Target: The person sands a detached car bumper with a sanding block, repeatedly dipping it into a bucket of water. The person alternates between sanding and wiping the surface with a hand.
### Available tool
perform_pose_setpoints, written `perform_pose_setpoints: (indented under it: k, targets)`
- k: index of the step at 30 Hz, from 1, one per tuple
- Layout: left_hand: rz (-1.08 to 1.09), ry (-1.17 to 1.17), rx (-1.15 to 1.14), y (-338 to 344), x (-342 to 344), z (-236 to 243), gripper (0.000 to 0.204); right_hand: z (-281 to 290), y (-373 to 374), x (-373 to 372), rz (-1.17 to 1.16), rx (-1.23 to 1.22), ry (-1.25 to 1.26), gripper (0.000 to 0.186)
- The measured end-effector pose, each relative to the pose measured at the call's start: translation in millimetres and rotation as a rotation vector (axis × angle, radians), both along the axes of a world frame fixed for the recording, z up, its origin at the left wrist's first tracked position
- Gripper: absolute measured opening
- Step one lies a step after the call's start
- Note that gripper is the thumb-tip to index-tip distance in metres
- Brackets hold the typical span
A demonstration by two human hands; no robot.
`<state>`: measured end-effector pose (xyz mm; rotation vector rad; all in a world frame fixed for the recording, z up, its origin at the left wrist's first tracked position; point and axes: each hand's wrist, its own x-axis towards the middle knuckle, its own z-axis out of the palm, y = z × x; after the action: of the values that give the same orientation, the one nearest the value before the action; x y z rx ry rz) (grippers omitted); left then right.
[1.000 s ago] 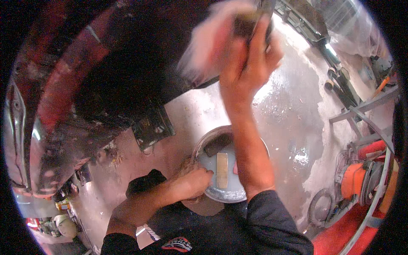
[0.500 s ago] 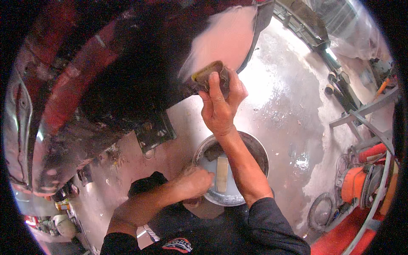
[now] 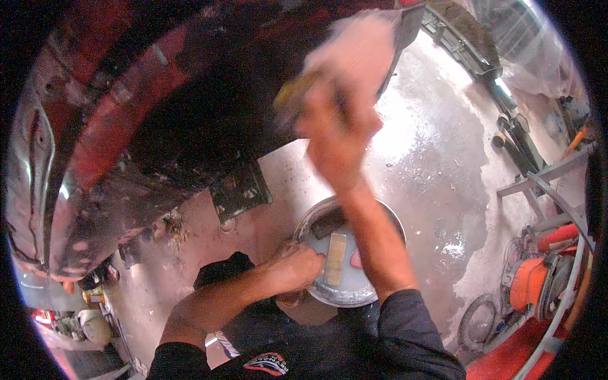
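Bodywork (image 3: 126, 120), dark red and black, fills the left side and top of the view. Low at far left, a yellow container (image 3: 94, 297) and a pale rounded object (image 3: 92, 326) stand among clutter. A black plate (image 3: 240, 193) projects below the bodywork, above the floor (image 3: 437, 164). The left hand (image 3: 294, 269) is beside the basin's left rim, fingers curled together; whether they grip anything cannot be told. A yellow-edged block (image 3: 292, 92) lies at the lower left of a pale pink patch (image 3: 358, 47) on the bodywork; blur hides whether it touches. Fingers of the right hand (image 3: 339, 123) are clamped on this block. Below, the round basin (image 3: 345, 297) contains a dark block (image 3: 328, 223), a tan block (image 3: 335, 259) and a pink piece (image 3: 356, 258). The right forearm (image 3: 370, 244) crosses above the basin, obstructing part of it. The floor to the right is wet. Beyond are dark tubes (image 3: 503, 140), a coiled hose (image 3: 478, 320), an orange machine (image 3: 527, 285) and a grey metal frame (image 3: 516, 187); clear plastic sheeting (image 3: 535, 54) hangs above.
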<state>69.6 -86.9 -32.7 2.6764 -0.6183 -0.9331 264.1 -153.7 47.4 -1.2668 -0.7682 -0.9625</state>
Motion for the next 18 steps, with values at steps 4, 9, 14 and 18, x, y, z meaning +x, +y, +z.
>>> perform_pose_setpoints:
  k: [4,9,14,18]
  targets:
    - [0.035,-0.080,-0.080,-4.1,-8.1,5.6,0.025,54.8,-39.5,38.4,-0.675,-0.007,-0.202,0.045]
    - [-0.070,-0.044,-0.015,2.7,-2.7,3.7,0.024,-23.3,20.0,-24.1,-0.094,0.096,0.172,0.043]
    - [-0.008,0.000,-0.066,-0.5,-2.3,7.4,0.023,23.8,-18.9,21.2,-0.586,-0.019,-0.092,0.048]
    - [-0.041,-0.102,-0.051,0.8,-8.7,-2.2,0.024,41.2,-22.9,25.6,-0.619,0.079,-0.036,0.049]
